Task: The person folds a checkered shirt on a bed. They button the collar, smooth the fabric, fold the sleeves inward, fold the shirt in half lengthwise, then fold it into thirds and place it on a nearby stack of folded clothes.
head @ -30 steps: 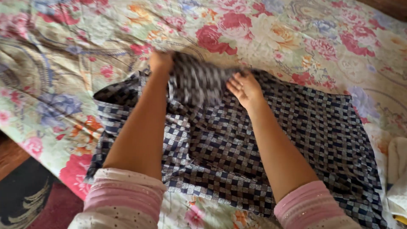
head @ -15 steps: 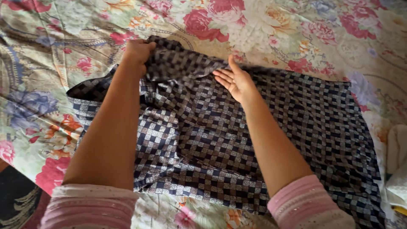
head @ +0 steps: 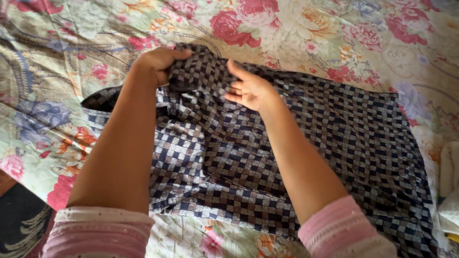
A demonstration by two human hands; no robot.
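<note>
My left hand [head: 155, 62] pinching the checkered cloth's [head: 296, 157] far edge, my right hand [head: 248, 90] spread loosely above it, cloth flat on the floral bedsheet [head: 71, 43]

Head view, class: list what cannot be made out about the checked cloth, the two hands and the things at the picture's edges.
- Checked cloth: its lower right corner is cut off by the frame; both forearms cover parts of it.
- Left hand: its fingertips are buried in the bunched cloth.
- Right hand: whether it touches the cloth cannot be told.
- White thing: cut off by the right edge.
</note>
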